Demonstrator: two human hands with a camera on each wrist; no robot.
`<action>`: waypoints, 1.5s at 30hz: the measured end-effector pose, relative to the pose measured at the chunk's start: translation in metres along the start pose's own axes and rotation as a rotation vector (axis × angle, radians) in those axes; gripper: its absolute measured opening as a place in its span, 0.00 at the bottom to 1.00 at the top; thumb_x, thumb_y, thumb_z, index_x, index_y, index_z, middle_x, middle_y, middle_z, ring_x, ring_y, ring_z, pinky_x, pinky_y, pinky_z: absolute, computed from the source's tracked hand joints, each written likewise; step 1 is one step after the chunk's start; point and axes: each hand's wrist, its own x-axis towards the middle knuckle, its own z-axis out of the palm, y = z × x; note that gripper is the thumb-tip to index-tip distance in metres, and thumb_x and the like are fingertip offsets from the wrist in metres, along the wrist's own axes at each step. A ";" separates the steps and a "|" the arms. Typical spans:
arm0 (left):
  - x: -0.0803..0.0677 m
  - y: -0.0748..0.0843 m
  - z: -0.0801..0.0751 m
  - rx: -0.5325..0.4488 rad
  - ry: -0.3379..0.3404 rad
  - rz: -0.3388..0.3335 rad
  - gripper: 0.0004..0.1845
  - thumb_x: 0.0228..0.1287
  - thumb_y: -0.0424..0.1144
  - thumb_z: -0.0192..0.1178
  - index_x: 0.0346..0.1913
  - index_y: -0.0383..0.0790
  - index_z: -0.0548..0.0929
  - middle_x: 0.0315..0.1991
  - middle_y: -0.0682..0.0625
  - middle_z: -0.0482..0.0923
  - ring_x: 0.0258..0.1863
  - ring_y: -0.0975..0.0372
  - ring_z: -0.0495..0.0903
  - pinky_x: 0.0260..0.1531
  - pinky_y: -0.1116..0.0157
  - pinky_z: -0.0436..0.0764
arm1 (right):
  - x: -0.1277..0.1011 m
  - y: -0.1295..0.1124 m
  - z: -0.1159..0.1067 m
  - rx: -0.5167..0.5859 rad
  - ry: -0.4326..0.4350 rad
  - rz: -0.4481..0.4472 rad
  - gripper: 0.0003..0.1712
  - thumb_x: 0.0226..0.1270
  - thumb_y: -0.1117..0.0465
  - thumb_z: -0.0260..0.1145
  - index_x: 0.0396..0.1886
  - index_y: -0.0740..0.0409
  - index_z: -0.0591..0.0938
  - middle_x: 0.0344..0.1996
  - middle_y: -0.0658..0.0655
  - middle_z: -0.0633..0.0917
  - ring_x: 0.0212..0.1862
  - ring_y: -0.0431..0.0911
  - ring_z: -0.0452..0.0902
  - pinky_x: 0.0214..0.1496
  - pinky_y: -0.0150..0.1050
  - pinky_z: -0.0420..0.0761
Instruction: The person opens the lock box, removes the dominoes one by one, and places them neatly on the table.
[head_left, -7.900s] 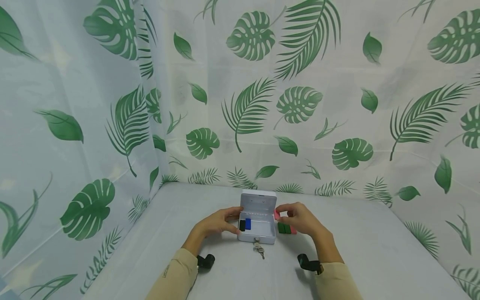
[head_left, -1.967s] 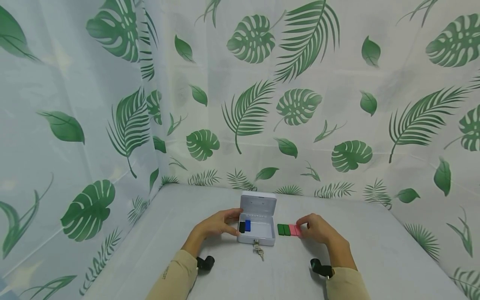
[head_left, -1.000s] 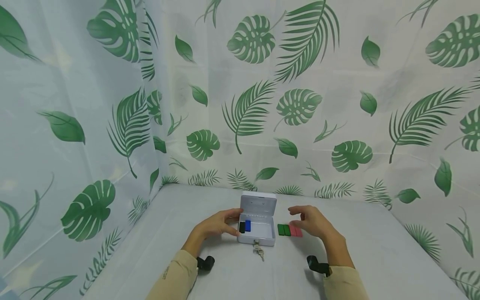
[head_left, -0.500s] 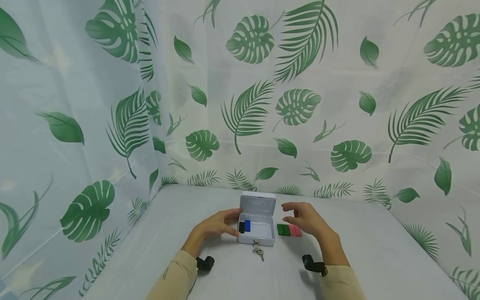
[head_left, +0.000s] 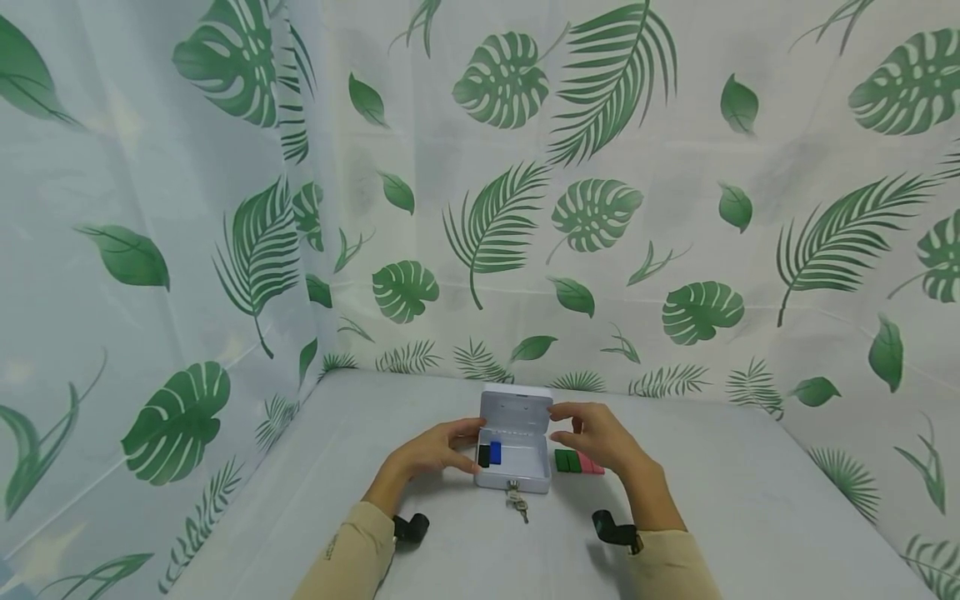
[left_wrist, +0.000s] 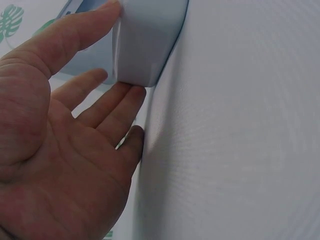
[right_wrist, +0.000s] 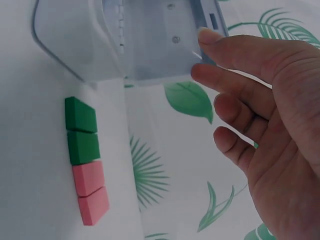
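Note:
A white cash box (head_left: 513,482) stands with its lid (head_left: 516,412) raised, keys (head_left: 517,502) hanging from its front lock. A black block (head_left: 483,455) and a blue block (head_left: 496,452) lie inside at the left. My left hand (head_left: 431,447) holds the box's left end, thumb near the front corner, fingers toward the back; in the left wrist view the fingertips (left_wrist: 137,92) meet its wall. My right hand (head_left: 600,435) is at the lid's right edge, thumb and index apart with nothing between them. In the right wrist view, the thumb overlaps that edge.
Right of the box, two green blocks (right_wrist: 82,131) and two pink blocks (right_wrist: 91,192) lie side by side in a row. A white cloth covers the table (head_left: 570,558). Leaf-printed curtains (head_left: 600,333) rise behind and at the left.
My right hand set a pink block at the row's right end, let go, and moved left over the blocks to the lid's edge. The left hand has stayed at the box.

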 end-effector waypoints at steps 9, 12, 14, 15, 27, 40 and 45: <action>0.001 -0.002 0.001 -0.013 0.004 0.000 0.49 0.56 0.34 0.78 0.80 0.44 0.65 0.80 0.45 0.64 0.79 0.49 0.65 0.78 0.46 0.63 | 0.004 -0.005 0.007 0.028 -0.012 -0.040 0.24 0.66 0.63 0.75 0.61 0.61 0.85 0.51 0.62 0.90 0.35 0.44 0.73 0.31 0.32 0.74; 0.000 0.000 0.001 -0.015 0.012 -0.010 0.50 0.56 0.34 0.78 0.80 0.45 0.65 0.80 0.46 0.64 0.79 0.50 0.65 0.78 0.47 0.62 | 0.005 -0.006 0.009 0.020 -0.015 -0.053 0.24 0.66 0.63 0.75 0.61 0.61 0.85 0.50 0.62 0.90 0.34 0.44 0.73 0.30 0.32 0.74; 0.000 0.000 0.001 -0.014 0.014 -0.011 0.50 0.55 0.34 0.78 0.80 0.45 0.65 0.80 0.46 0.64 0.79 0.49 0.65 0.78 0.47 0.62 | 0.006 -0.006 0.010 0.015 -0.015 -0.063 0.24 0.66 0.62 0.75 0.61 0.61 0.85 0.50 0.61 0.91 0.34 0.43 0.73 0.30 0.32 0.74; 0.000 0.000 0.001 -0.010 0.013 -0.008 0.50 0.55 0.34 0.78 0.80 0.44 0.65 0.80 0.46 0.64 0.79 0.49 0.65 0.78 0.46 0.62 | 0.007 -0.006 0.011 0.014 -0.017 -0.071 0.24 0.66 0.62 0.75 0.62 0.61 0.85 0.50 0.61 0.91 0.34 0.43 0.73 0.30 0.32 0.74; 0.002 -0.001 0.000 -0.012 0.010 -0.008 0.49 0.56 0.35 0.78 0.80 0.45 0.65 0.80 0.46 0.64 0.79 0.49 0.65 0.78 0.47 0.62 | 0.009 -0.015 0.016 0.012 -0.042 -0.096 0.24 0.68 0.61 0.74 0.62 0.60 0.85 0.50 0.61 0.90 0.34 0.42 0.73 0.30 0.33 0.75; 0.002 -0.001 0.000 -0.015 0.008 -0.014 0.49 0.57 0.35 0.77 0.80 0.46 0.65 0.79 0.47 0.65 0.79 0.51 0.65 0.79 0.47 0.62 | 0.012 -0.021 0.025 0.012 -0.039 -0.107 0.24 0.67 0.62 0.74 0.63 0.61 0.84 0.50 0.60 0.91 0.31 0.40 0.72 0.29 0.32 0.74; 0.002 0.000 0.000 -0.015 0.002 -0.011 0.49 0.57 0.35 0.77 0.81 0.45 0.64 0.79 0.46 0.65 0.79 0.50 0.65 0.78 0.46 0.62 | 0.014 -0.022 0.029 0.007 -0.040 -0.126 0.24 0.67 0.62 0.75 0.62 0.60 0.85 0.50 0.59 0.91 0.30 0.39 0.71 0.29 0.32 0.75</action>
